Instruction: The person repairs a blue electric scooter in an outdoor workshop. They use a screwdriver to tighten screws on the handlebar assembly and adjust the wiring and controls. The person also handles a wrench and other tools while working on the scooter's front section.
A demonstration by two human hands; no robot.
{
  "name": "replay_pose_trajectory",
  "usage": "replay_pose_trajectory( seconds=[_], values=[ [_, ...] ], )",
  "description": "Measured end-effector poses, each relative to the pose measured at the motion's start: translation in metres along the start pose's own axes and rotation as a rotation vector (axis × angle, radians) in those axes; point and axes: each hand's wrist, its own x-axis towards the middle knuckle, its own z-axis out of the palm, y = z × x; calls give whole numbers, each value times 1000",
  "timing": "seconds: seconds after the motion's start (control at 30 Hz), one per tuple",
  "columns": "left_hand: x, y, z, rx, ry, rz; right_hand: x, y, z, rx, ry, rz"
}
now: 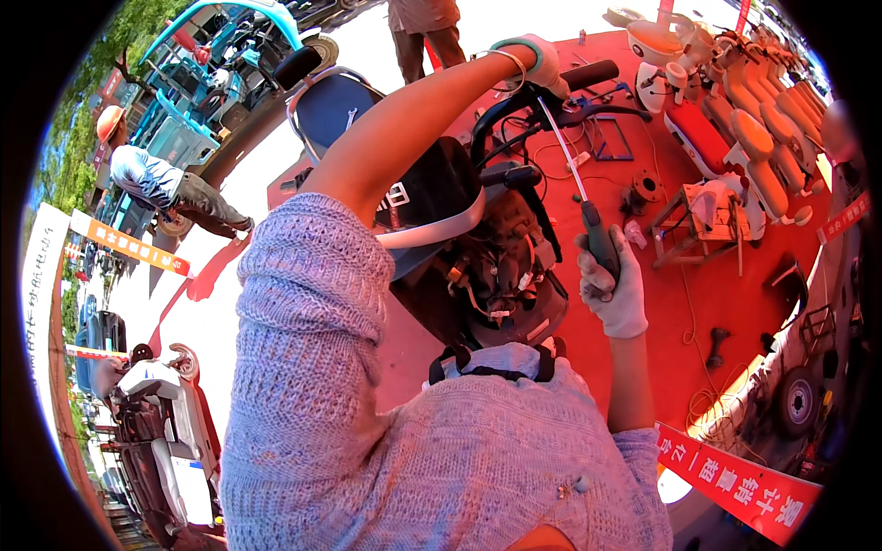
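Far left, a person in an orange hard hat (pixel 109 120) crouches by a blue-green vehicle (pixel 197 83), well apart from the work. Lower left, a white scooter (pixel 161 413) is parked on pale ground.

Centre: the wearer, in a grey knit sweater (pixel 312 367), leans over a dark scooter (pixel 459 239) w/ its front cover off, so wires and connectors (pixel 501 285) hang exposed below the handlebar (pixel 551 87).

The left hand (pixel 531 60), gloved, w/ a bangle at the wrist, reaches across; fingers wrapped tight round the handlebar near the grip, steadying it.

The right hand (pixel 614 285), in a white glove, has its fingers closed round the dark handle of a long screwdriver (pixel 588 207). The shaft runs up-left toward the handlebar clamp area; I can't tell exactly where the tip sits.

Right of that, the red floor mat (pixel 717 303) carries loose bits: a flange (pixel 646 188), a small frame stand (pixel 698 216), cables. Further right, a row of orange and white body panels (pixel 753 119).

Risks, as I judge it: the shaft is long and held from the far end, so the tip could slip off the fastener and gouge plastic or nick the loose wiring close by. The left arm crossing the body looks awkward; if the bars swing, the grip may give. Cables on the mat are a trip hazard
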Motion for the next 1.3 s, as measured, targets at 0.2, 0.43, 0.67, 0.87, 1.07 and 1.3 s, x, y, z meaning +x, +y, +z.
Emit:
replay_pose_trajectory(
  seconds=[0.2,0.43,0.67,0.87,1.07,1.3],
  values=[
    [0,-1,1,-30,4,-3,7,12,1,-1593,528,-971],
    [-4,1,0,-14,19,34,-6,-2,7,-412,277,-289],
    [-2,-2,2,-19,17,-7,8,10,-1,-1740,506,-1084],
    [-3,-3,0,-27,36,25,-5,-4,8,-195,154,-102],
    [-8,-5,0,-33,13,24,1,17,16,-1340,609,-740],
    [2,-8,6,-152,13,38,-21,28,17,-1150,689,-748]
  ],
)
